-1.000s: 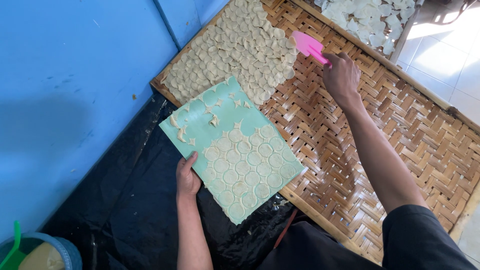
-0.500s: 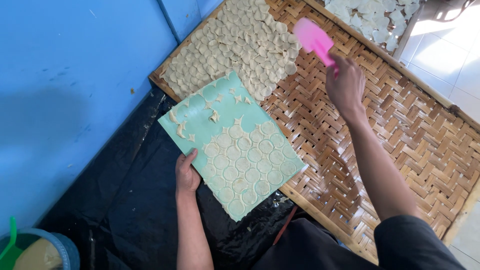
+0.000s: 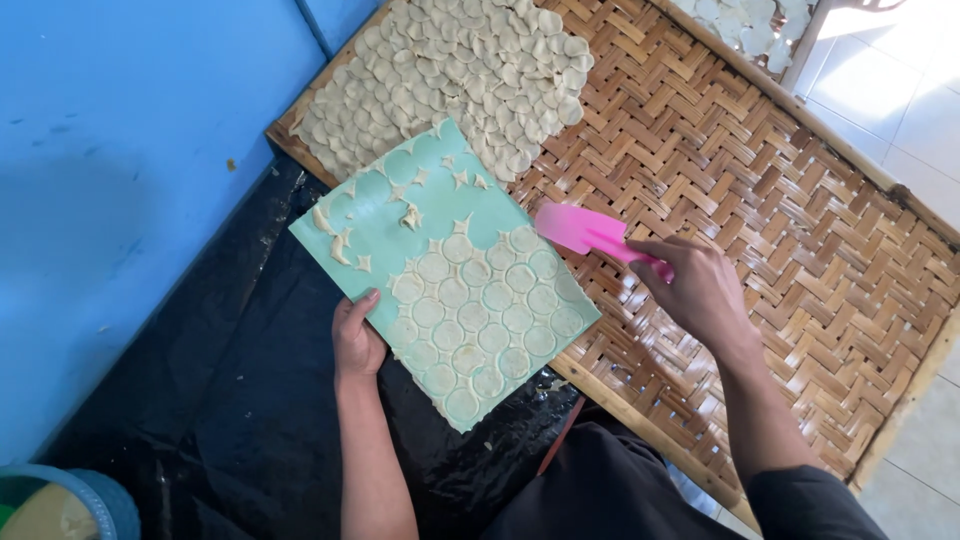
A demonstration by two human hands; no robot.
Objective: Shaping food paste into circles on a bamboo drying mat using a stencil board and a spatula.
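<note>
My left hand (image 3: 356,337) grips the near left edge of a teal cutting board (image 3: 400,205) held over the edge of a woven bamboo tray (image 3: 760,200). Several round dough discs (image 3: 478,317) cover the board's near half; small dough scraps (image 3: 410,215) dot its far half. My right hand (image 3: 700,290) holds a pink plastic scraper (image 3: 580,230) by its handle, the blade just beside the board's right edge. A heap of pale dough discs (image 3: 460,80) lies on the tray's far left part.
A blue wall (image 3: 120,150) runs along the left. Black plastic sheeting (image 3: 230,400) covers the floor below the board. A bucket (image 3: 70,505) sits at the bottom left. A second tray with dough discs (image 3: 740,20) lies at the top right, beside pale floor tiles (image 3: 890,90).
My right hand has brought the pink scraper back from the far side of the tray to the board's right edge. My left hand still holds the board.
</note>
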